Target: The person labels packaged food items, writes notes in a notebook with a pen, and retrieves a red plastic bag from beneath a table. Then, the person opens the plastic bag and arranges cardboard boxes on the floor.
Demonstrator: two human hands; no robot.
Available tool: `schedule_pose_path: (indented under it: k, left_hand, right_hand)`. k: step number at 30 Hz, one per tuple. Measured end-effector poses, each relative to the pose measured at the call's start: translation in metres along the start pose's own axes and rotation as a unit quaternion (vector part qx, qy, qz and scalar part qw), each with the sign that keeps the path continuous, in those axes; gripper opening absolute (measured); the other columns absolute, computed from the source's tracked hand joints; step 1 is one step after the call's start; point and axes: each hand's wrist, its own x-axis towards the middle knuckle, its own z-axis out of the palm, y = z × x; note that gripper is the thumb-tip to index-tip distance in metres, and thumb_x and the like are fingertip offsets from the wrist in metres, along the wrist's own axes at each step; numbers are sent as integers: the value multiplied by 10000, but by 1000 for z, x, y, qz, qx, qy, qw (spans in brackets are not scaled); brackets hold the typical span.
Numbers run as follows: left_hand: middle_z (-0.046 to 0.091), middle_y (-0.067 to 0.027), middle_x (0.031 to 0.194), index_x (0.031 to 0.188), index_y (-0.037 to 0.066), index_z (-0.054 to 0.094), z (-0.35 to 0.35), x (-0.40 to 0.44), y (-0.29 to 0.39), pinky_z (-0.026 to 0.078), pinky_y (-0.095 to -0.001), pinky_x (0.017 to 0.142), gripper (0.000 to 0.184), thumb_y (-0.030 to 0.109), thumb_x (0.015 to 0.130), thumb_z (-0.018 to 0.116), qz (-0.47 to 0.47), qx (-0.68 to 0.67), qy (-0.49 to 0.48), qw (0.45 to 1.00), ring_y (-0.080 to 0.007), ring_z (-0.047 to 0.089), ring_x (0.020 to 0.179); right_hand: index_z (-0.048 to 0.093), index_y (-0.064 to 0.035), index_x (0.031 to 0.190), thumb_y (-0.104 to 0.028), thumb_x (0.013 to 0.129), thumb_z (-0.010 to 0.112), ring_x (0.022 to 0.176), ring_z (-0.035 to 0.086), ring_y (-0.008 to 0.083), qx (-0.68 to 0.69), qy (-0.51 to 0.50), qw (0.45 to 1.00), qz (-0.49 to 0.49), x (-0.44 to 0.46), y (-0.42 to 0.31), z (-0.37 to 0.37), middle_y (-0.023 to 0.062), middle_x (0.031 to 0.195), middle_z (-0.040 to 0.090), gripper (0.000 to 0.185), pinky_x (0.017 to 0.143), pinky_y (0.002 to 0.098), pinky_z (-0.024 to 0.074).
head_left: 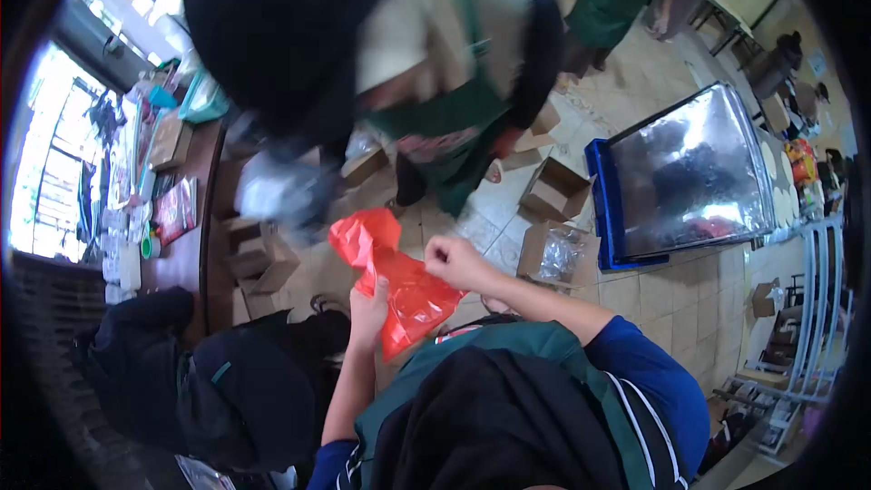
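A crinkled red plastic bag [413, 299] hangs in front of my body, its bunched top flaring toward the far left. My left hand [369, 308] is closed around its left side, thumb pointing up. At the bag's upper right edge, my right hand [455, 265] has its fingers curled together. Whether a bit of the bag is pinched in them is hidden. Just beyond the bag, a blurred clear plastic bundle [286, 191] is beside a person in a green apron [454, 141].
Open cardboard boxes [555, 191] stand on the tiled floor, one with clear plastic inside. To the right is a large foil-like silver box [689, 177] on a blue base [601, 204]. A person in dark clothes [245, 390] is close on my left, near a cluttered table [186, 263].
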Motion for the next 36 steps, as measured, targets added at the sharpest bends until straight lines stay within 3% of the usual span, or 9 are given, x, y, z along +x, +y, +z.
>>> schedule_pose_path:
  k: [5, 8, 11, 13, 16, 28, 30, 33, 36]
  left_hand:
    - [534, -38, 615, 775, 9, 548, 19, 10, 0, 412, -294, 518, 262, 258, 856, 541, 102, 103, 16, 989, -110, 505, 561]
    - [523, -71, 601, 744, -15, 541, 29, 11, 16, 404, -313, 504, 280, 247, 841, 549, 166, 66, 63, 982, -109, 493, 553]
    - [519, -55, 615, 764, -11, 545, 0, 24, -4, 396, -302, 499, 282, 262, 829, 577, 73, 119, -3, 990, -86, 464, 571]
    - [508, -20, 634, 731, 14, 547, -15, 25, 0, 385, -269, 508, 248, 232, 847, 573, 84, 73, -14, 994, -63, 435, 600]
    - [531, 15, 689, 742, 54, 533, -48, 22, 15, 412, -220, 586, 157, 123, 882, 514, 60, -211, -105, 970, -48, 490, 675]
    - [576, -12, 774, 869, 28, 519, -115, 40, -12, 424, -193, 578, 98, 118, 852, 553, 86, -183, 8, 979, -47, 521, 649]
    - [593, -40, 755, 849, 14, 525, -151, 41, -4, 443, -241, 581, 106, 115, 842, 554, 69, -26, 126, 989, -68, 528, 666]
    - [587, -220, 778, 812, -2, 533, -229, 36, -16, 464, -413, 631, 168, 163, 790, 550, -22, 370, 352, 859, -336, 600, 771]
    - [582, -222, 903, 963, 14, 481, -250, 58, -20, 462, -437, 713, 308, 224, 763, 583, -225, 426, 293, 826, -364, 581, 861]
  right_hand:
    - [525, -18, 740, -107, 768, 598, 589, 457, 65, -1, -135, 990, 31, -3, -15, 26, 8, 627, 513, 118, 540, 236, 401]
    - [506, -6, 710, -93, 757, 583, 552, 456, 91, 2, -30, 999, -13, 3, -3, 37, 49, 597, 501, 125, 520, 256, 399]
    - [501, -5, 706, -83, 745, 583, 550, 433, 71, 31, -54, 997, 49, 12, -20, 37, 30, 589, 476, 120, 502, 239, 374]
    - [506, 0, 717, -74, 765, 555, 542, 412, 47, 25, -28, 997, -61, 24, -17, 46, 3, 575, 463, 100, 488, 226, 354]
    - [510, 1, 721, -86, 784, 547, 546, 424, 45, 28, -14, 999, -16, 42, -28, 50, 5, 574, 482, 114, 498, 220, 365]
    - [524, -1, 757, -233, 757, 631, 595, 516, 141, -144, -216, 966, 6, 99, -52, 118, 92, 642, 536, 255, 557, 300, 425]
    - [497, -3, 704, -163, 720, 610, 586, 543, 236, -184, -113, 974, -68, 138, -38, 112, 147, 631, 534, 198, 562, 347, 434]
    - [456, 13, 665, -52, 678, 541, 591, 519, 362, -329, 99, 927, -149, 209, -37, 64, 194, 633, 519, 107, 565, 422, 414]
    - [425, 19, 671, -27, 686, 522, 595, 494, 365, -304, 54, 934, -182, 260, -45, 57, 190, 650, 489, 109, 556, 425, 396]
